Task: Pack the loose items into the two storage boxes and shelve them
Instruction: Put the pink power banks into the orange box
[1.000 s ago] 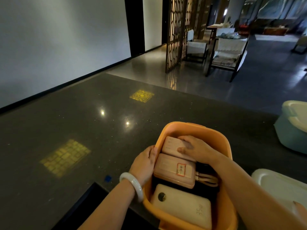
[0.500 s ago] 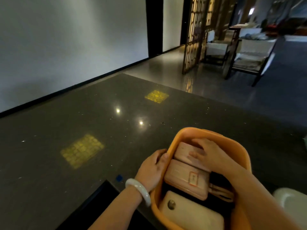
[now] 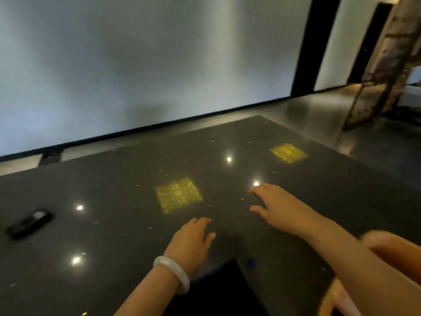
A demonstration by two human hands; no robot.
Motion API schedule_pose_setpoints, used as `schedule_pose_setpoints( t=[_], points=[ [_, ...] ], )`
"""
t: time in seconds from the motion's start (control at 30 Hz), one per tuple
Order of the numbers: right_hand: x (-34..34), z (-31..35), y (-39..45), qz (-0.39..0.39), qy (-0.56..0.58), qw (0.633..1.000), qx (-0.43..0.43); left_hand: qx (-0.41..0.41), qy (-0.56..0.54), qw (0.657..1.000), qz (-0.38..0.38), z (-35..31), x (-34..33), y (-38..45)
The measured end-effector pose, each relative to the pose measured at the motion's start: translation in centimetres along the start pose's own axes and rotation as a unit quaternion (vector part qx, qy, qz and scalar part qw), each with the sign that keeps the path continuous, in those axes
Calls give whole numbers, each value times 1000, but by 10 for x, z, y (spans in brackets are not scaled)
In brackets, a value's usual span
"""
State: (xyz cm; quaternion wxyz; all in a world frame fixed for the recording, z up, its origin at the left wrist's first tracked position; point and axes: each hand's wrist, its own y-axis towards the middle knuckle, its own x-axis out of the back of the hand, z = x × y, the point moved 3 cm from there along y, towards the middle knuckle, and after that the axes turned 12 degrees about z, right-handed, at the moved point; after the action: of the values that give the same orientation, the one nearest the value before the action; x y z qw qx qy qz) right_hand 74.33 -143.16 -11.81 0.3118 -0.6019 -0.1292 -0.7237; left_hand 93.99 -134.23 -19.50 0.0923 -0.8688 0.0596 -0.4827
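Both hands empty, fingers spread, left hand [image 3: 192,240], right hand [image 3: 273,202]; orange box [image 3: 396,252] far right

Countertop [image 3: 114,236]: dark polished stone, glossy, finely speckled, mirroring ceiling lights as bright spots and two yellow lattice patches.
Bangle [image 3: 173,272], on the left wrist: pale, smooth, translucent-looking, jade-like or glass-like, softly shiny.
Box [image 3: 396,254], at the counter's right edge: orange plastic, smooth, blurred.
Small black object [image 3: 28,223], near the counter's left edge: glossy dark casing, blurred; material unclear.
Wall [image 3: 136,65]: plain, matt, pale grey.
Floor [image 3: 376,137]: polished, reflective.
Screen [image 3: 387,65]: wood-coloured lattice, blurred.
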Motion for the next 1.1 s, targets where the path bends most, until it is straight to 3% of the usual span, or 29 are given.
schedule_pose_setpoints(
  t=[0.23,0.57,0.83,1.1],
  points=[
    [-53,169,119,112,-57,983,134,168,56,982,-66,140,77,-82],
    [-128,378,212,200,-46,942,266,343,-30,931,-124,306,132,-197],
    [-169,467,270,243,-54,925,288,415,-63,893,-163,400,160,-222],
    [-191,502,341,171,-61,946,267,497,-103,827,-243,491,193,-213]
  ],
)
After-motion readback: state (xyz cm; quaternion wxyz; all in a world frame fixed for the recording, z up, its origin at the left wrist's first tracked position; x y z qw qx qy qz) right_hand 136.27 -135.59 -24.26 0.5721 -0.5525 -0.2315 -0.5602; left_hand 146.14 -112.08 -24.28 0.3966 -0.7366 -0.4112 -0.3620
